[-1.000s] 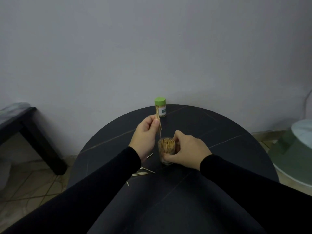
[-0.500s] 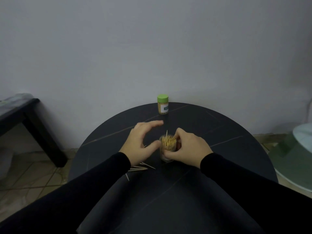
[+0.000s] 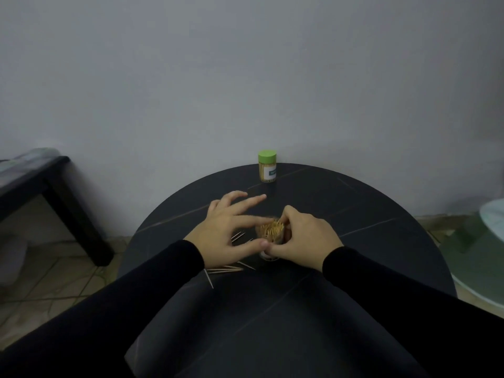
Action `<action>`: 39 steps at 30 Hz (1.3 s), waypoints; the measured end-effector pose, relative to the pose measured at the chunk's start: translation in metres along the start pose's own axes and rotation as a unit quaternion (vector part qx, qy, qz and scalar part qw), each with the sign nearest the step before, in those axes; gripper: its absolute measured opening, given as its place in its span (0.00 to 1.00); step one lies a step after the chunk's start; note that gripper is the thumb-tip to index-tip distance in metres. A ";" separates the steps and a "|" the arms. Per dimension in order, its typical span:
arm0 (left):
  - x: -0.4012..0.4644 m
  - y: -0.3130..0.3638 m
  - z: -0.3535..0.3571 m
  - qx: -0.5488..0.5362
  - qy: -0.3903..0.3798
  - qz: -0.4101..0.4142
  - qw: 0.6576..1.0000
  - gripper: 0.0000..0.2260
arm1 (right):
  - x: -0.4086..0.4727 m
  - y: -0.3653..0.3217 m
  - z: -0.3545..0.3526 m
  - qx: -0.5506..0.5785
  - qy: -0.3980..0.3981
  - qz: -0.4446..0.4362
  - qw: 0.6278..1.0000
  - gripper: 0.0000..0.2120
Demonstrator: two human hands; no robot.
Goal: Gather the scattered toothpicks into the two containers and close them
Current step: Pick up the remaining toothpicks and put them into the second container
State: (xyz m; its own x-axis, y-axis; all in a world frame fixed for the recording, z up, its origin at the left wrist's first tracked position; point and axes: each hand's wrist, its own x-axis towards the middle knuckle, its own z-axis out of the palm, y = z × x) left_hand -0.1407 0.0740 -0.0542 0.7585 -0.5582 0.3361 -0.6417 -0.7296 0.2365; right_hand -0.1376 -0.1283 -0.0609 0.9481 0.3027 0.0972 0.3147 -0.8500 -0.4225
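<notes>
Fingers [image 3: 245, 199] of the left hand [image 3: 227, 231] were spread and nearly straight, reaching forward over the dark round worktop [image 3: 354, 214], with the thumb stretched toward the open container [image 3: 270, 236] and holding nothing. Farthest left stood a black side table [image 3: 54, 192] on the tiled floor [image 3: 41, 282], beside the pale wall [image 3: 245, 77]. A black sleeve [image 3: 122, 301] ran up from the lower left to that hand. Loose toothpicks [image 3: 226, 269] lay on the worktop just under and near the left wrist, one more [image 3: 208, 278] apart at the worktop's near-left edge, and a few others [image 3: 237, 237] showed between thumb and forefinger. The open container stood upright between the two hands, packed with toothpicks standing on end; one left fingertip seemed to touch their tips, though the blur made that uncertain. Behind it, well apart at the far edge of the worktop, the closed container [image 3: 267, 170] stood upright with its green lid [image 3: 267, 156] on and a small label on its side. The right hand [image 3: 305, 236] curled round the open container from the right, thumb against its near wall and forefinger bent over its rim, gripping it. Its black sleeve [image 3: 395, 290] ran off to the lower right. At the far right edge a pale greenish object [image 3: 480, 241] sat low by the floor, too blurred to identify.
</notes>
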 end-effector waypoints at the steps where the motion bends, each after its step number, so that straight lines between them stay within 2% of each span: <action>1: -0.003 -0.001 -0.003 -0.021 0.012 -0.008 1.000 0.23 | 0.000 -0.002 0.001 0.002 0.001 0.000 1.000 0.26; 3: -0.007 -0.005 -0.008 -0.052 0.042 -0.025 0.997 0.25 | 0.000 -0.005 0.001 0.002 0.002 -0.003 1.000 0.26; 5: -0.011 -0.012 -0.012 -0.070 0.031 -0.059 0.995 0.32 | -0.001 -0.009 0.001 -0.001 0.000 -0.005 1.000 0.25; 8: -0.019 -0.027 -0.016 0.009 -0.127 -0.152 0.980 0.52 | -0.001 -0.014 -0.001 0.003 -0.014 -0.002 1.000 0.23; 10: -0.025 -0.036 -0.012 0.075 -0.216 -0.202 0.952 0.56 | -0.001 -0.016 0.000 0.003 -0.018 -0.001 1.000 0.23; 13: -0.030 -0.041 -0.001 0.067 -0.215 -0.221 0.949 0.47 | -0.001 -0.018 0.002 0.000 -0.015 0.000 1.000 0.23; 19: -0.027 -0.033 0.020 0.023 -0.088 -0.196 0.976 0.22 | 0.000 -0.020 -0.004 -0.028 -0.015 0.008 0.999 0.24; 22: -0.023 -0.025 0.026 0.037 -0.039 -0.186 0.981 0.14 | 0.001 -0.018 -0.002 -0.042 0.001 0.018 0.999 0.25; 29: 0.000 -0.014 0.026 0.133 -0.045 -0.150 0.979 0.10 | 0.001 -0.009 -0.004 -0.057 0.015 0.040 0.997 0.25; 35: 0.015 -0.008 0.029 0.130 -0.094 -0.216 0.963 0.10 | 0.000 -0.007 -0.005 -0.056 0.019 0.046 0.997 0.25; 39: 0.026 -0.008 0.019 0.060 -0.069 -0.301 0.949 0.07 | 0.001 -0.007 -0.005 -0.052 0.016 0.040 0.998 0.24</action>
State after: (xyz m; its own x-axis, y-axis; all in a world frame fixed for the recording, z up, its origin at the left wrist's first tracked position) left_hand -0.1136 0.0583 -0.0644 0.9966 -0.0669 0.0478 -0.0765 -0.9678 0.2397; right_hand -0.1390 -0.1246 -0.0532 0.9710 0.2186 0.0964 0.2385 -0.9116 -0.3347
